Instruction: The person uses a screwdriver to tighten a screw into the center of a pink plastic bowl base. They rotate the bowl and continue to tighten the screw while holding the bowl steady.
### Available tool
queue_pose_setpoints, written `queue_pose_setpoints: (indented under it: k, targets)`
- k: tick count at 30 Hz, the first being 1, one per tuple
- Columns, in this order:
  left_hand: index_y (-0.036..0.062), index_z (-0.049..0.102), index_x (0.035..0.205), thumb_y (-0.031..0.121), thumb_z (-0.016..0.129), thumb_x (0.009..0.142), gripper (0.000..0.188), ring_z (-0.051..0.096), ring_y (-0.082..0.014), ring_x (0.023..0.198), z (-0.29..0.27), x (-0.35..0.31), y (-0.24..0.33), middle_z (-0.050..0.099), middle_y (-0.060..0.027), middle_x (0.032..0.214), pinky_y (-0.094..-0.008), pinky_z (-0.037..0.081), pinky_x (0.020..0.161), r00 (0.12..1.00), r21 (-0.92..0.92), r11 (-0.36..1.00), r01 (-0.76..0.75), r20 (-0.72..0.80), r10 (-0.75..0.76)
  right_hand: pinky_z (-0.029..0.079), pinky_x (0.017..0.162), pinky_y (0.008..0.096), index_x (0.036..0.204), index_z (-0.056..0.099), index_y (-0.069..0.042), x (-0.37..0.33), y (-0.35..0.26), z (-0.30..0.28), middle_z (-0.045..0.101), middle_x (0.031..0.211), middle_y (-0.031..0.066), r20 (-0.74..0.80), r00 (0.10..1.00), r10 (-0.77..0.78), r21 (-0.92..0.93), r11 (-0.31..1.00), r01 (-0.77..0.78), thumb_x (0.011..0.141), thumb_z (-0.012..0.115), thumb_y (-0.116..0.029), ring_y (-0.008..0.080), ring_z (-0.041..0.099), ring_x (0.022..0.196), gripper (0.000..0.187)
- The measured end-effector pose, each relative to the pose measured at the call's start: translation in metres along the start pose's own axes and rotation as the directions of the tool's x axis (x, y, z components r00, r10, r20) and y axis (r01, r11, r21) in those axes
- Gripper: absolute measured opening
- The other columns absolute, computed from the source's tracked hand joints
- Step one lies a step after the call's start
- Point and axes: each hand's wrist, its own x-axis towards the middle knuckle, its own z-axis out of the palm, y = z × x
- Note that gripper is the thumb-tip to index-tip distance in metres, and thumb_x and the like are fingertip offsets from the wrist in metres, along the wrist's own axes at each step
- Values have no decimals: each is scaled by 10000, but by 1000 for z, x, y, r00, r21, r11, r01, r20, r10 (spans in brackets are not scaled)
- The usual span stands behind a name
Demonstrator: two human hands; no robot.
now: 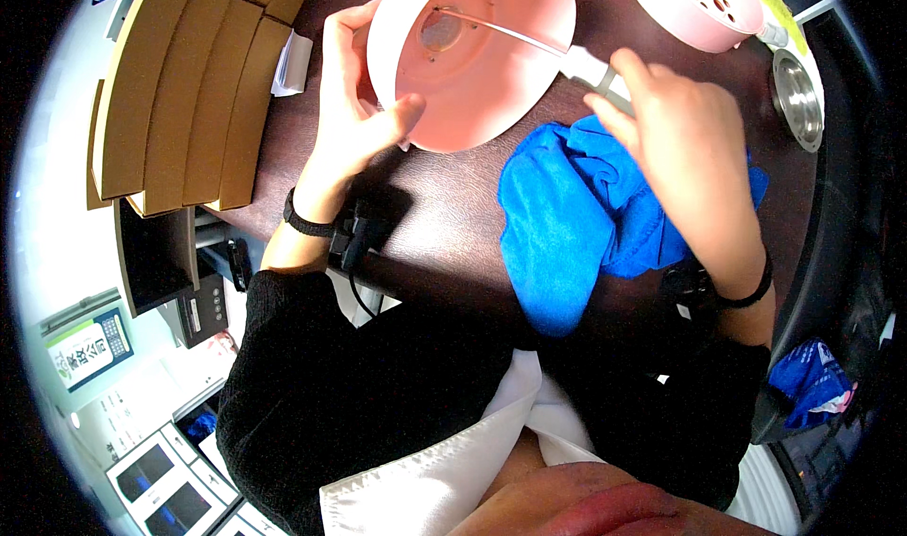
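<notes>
My left hand [345, 116] grips a pink bowl-shaped container [515, 97] by its left side, thumb at the front rim and fingers behind the wall. The container is tilted so its inside faces me, and a round greyish patch with small dark specks shows at its bottom. In my right hand [690, 139] is a slim tool with a pale handle [586, 68] and a long thin shaft. Its shaft reaches into the container, with the tip at the edge of the round patch. A crumpled blue cloth [553, 229] lies under my right wrist.
At the back right stands a pink round part with holes [726, 24], near a shiny metal bowl [796, 102]. Brown cardboard boxes or folders [213, 92] line the left side of the dark table [453, 210]. A black plug and cable [359, 243] lie beside my left wrist.
</notes>
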Motion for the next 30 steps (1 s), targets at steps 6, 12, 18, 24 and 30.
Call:
queue_pose_setpoints:
  k: [6, 12, 18, 24, 30]
  targets:
    - [14, 260, 1231, 113, 602, 637, 692, 451, -227, 1103, 1, 1, 1, 446, -167, 1179, -372, 367, 947, 1000, 7, 1000, 1, 20, -2, 454, 574, 370, 941, 558, -92, 2, 9, -16, 578, 779, 114, -127, 992, -9, -23, 1000, 6, 745, 647, -250, 305, 578, 648, 267]
    - [16, 257, 1240, 142, 617, 652, 701, 454, -223, 1099, 6, 0, 4, 458, -167, 1164, -360, 369, 944, 1000, -22, 1000, 7, -28, -8, 402, 508, 350, 818, 558, -33, 0, 9, -14, 539, 638, 152, 39, 998, 45, 385, 921, -57, 792, 621, -232, 287, 550, 561, 210]
    - [16, 281, 1229, 232, 595, 688, 661, 544, -137, 859, -2, 0, -3, 487, -149, 1100, -198, 469, 594, 991, -109, 994, 8, -131, -22, 335, 445, 258, 714, 515, -14, 2, 3, -1, 456, 505, 37, 224, 973, 55, 731, 651, -204, 871, 543, -261, 87, 445, 464, 295]
    - [21, 276, 1227, 260, 588, 702, 656, 542, -80, 676, 3, 0, 6, 503, -139, 1061, -129, 392, 390, 981, -199, 979, 39, -178, -75, 310, 393, 206, 712, 515, -37, 3, -3, 9, 463, 507, -11, 339, 941, 9, 835, 458, -305, 907, 476, -301, 41, 408, 421, 331]
    - [28, 266, 1233, 244, 592, 702, 659, 542, -91, 732, 0, -1, 4, 503, -134, 1065, -142, 413, 441, 987, -190, 980, 55, -139, -83, 346, 454, 313, 650, 493, 40, 4, -10, 6, 420, 503, 72, 397, 917, 41, 839, 388, -381, 878, 509, -307, 104, 381, 476, 417]
